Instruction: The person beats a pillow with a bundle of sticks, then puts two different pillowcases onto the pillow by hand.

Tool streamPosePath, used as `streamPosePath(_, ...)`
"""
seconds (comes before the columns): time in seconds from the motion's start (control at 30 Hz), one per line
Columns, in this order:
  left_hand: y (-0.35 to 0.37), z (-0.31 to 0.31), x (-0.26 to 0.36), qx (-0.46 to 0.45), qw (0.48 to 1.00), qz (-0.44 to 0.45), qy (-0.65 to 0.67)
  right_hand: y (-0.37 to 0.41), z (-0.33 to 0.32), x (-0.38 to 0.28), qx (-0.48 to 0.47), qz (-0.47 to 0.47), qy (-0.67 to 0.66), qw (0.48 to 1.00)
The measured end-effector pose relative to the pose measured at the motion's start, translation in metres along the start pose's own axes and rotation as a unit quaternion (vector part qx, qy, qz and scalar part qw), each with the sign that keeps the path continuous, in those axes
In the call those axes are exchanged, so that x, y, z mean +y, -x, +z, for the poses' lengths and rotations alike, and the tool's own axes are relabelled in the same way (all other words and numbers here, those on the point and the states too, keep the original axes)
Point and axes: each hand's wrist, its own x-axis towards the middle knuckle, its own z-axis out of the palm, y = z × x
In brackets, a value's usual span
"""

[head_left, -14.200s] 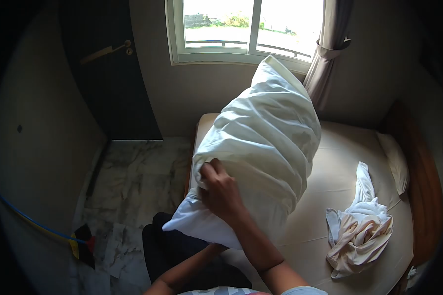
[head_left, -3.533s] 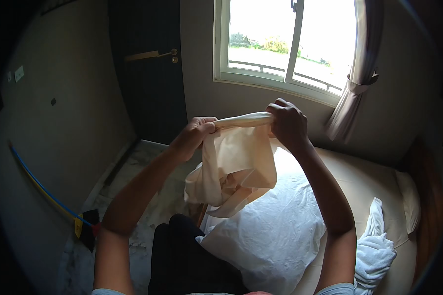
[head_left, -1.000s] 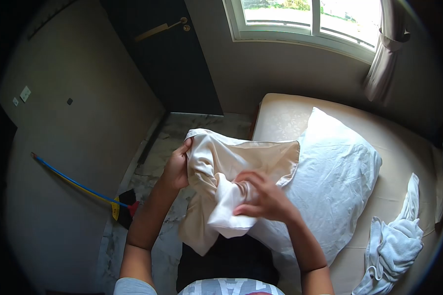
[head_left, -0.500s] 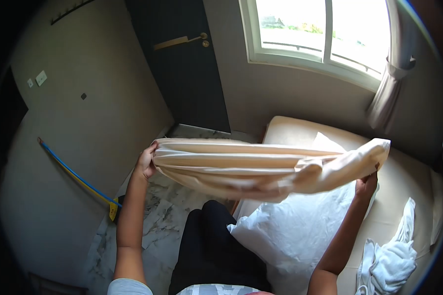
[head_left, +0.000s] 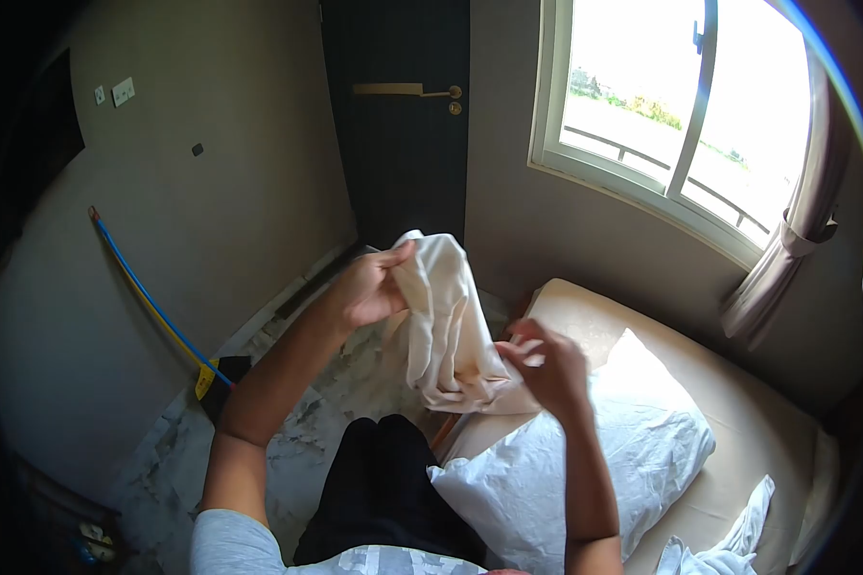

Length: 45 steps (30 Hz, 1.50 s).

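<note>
A cream pillowcase (head_left: 448,326) hangs bunched in front of me, above my lap. My left hand (head_left: 369,286) pinches its upper edge at chest height. My right hand (head_left: 545,367) grips its lower folds, lower and to the right. A white pillow (head_left: 594,460) lies below my right arm on the bed (head_left: 738,422), its near corner against my dark trousers.
A crumpled white cloth (head_left: 734,551) lies at the bed's lower right. A broom with a blue handle (head_left: 149,297) leans on the left wall. A dark door (head_left: 403,115) stands ahead. A window (head_left: 681,115) and a tied curtain (head_left: 796,240) are at right. Marble floor lies between.
Half a second ago the pillowcase was stretched wide between both hands. Now my hands have come together and the cloth hangs bunched. The view has tilted up towards the door.
</note>
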Motion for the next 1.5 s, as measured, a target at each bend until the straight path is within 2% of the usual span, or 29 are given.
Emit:
streamPosePath(0.03,-0.009,0.007,-0.005,0.032,0.999,-0.012,0.004,-0.006,0.016,-0.011,0.007,-0.089,0.007,0.996)
streamPosePath(0.07,-0.017,0.015,-0.006,0.005,1.0,-0.016,-0.009,-0.014,0.029,-0.016,-0.012,-0.12,0.103,0.987)
streamPosePath(0.1,-0.023,0.02,-0.005,-0.024,0.999,-0.02,-0.022,-0.025,0.043,-0.015,-0.046,-0.1,0.149,0.983)
streamPosePath(0.17,-0.034,0.024,0.001,-0.033,0.998,0.006,-0.058,-0.05,0.072,0.009,-0.131,-0.027,0.129,0.982)
streamPosePath(0.2,-0.039,0.025,0.007,-0.038,0.996,0.02,-0.077,-0.053,0.076,0.018,-0.136,-0.034,0.076,0.987)
streamPosePath(0.27,-0.058,0.003,0.021,0.015,0.965,0.134,-0.227,-0.057,0.074,0.033,-0.146,-0.055,-0.025,0.987)
streamPosePath(0.3,-0.066,-0.014,0.026,0.045,0.936,0.191,-0.293,-0.061,0.064,0.033,-0.148,-0.012,-0.085,0.985)
streamPosePath(0.37,-0.071,-0.052,0.031,0.122,0.899,0.153,-0.392,-0.065,0.04,0.024,-0.152,0.084,-0.209,0.962)
streamPosePath(0.4,-0.071,-0.057,0.028,0.157,0.874,0.129,-0.441,-0.068,0.029,0.023,-0.11,0.048,-0.27,0.955)
streamPosePath(0.57,-0.038,-0.028,-0.046,0.036,0.927,0.109,-0.358,-0.097,0.005,0.016,0.065,-0.008,-0.265,0.962)
streamPosePath(0.6,-0.037,-0.018,-0.058,0.004,0.925,0.155,-0.348,-0.1,0.006,0.014,0.097,-0.021,-0.271,0.958)
streamPosePath(0.67,-0.041,0.002,-0.077,-0.06,0.91,0.247,-0.326,-0.102,0.006,0.004,0.104,-0.071,-0.247,0.961)
streamPosePath(0.7,-0.044,0.009,-0.082,-0.06,0.913,0.254,-0.314,-0.101,0.002,-0.005,0.108,-0.097,-0.235,0.961)
streamPosePath(0.73,-0.048,0.014,-0.087,-0.059,0.915,0.261,-0.302,-0.094,-0.005,-0.014,0.039,-0.071,-0.195,0.977)
streamPosePath(0.77,-0.05,0.016,-0.089,-0.058,0.917,0.268,-0.291,-0.09,-0.006,-0.019,0.027,-0.126,-0.146,0.981)
streamPosePath(0.83,-0.051,0.013,-0.084,-0.004,0.873,0.277,-0.401,-0.079,-0.007,-0.03,0.01,-0.149,-0.113,0.982)
streamPosePath(0.9,-0.054,0.007,-0.073,0.047,0.814,0.283,-0.505,-0.082,-0.015,-0.023,0.031,-0.151,-0.146,0.977)
streamPosePath(0.93,-0.056,0.001,-0.067,0.102,0.785,0.344,-0.504,-0.084,-0.021,-0.018,0.042,-0.152,-0.162,0.974)
streamPosePath(0.97,-0.059,-0.006,-0.06,0.146,0.766,0.37,-0.504,-0.081,-0.032,-0.02,0.045,-0.088,-0.214,0.972)
streamPosePath(1.03,-0.061,-0.021,-0.044,0.235,0.721,0.419,-0.5,-0.078,-0.047,-0.009,0.097,-0.095,-0.227,0.964)
streamPosePath(1.13,-0.055,-0.043,-0.017,0.248,0.766,0.334,-0.49,-0.074,-0.067,0.005,0.137,-0.051,-0.3,0.943)
streamPosePath(1.23,-0.046,-0.044,0.005,0.146,0.791,0.294,-0.516,-0.076,-0.082,0.01,0.193,-0.058,-0.258,0.945)
streamPosePath(1.33,-0.031,-0.004,0.014,0.101,0.852,0.267,-0.439,-0.086,-0.081,0.034,0.266,-0.099,-0.062,0.957)
streamPosePath(1.37,-0.033,0.005,0.014,0.096,0.858,0.272,-0.424,-0.083,-0.073,0.031,0.264,-0.099,-0.011,0.959)
streamPosePath(1.4,-0.036,0.013,0.014,0.09,0.864,0.278,-0.409,-0.078,-0.063,0.029,0.262,-0.1,0.041,0.959)
streamPosePath(1.43,-0.039,0.018,0.014,0.085,0.87,0.284,-0.393,-0.077,-0.042,0.044,0.228,-0.159,0.107,0.954)
streamPosePath(1.5,-0.048,0.023,0.017,0.081,0.898,0.274,-0.334,-0.052,-0.001,0.032,0.065,-0.096,0.147,0.982)
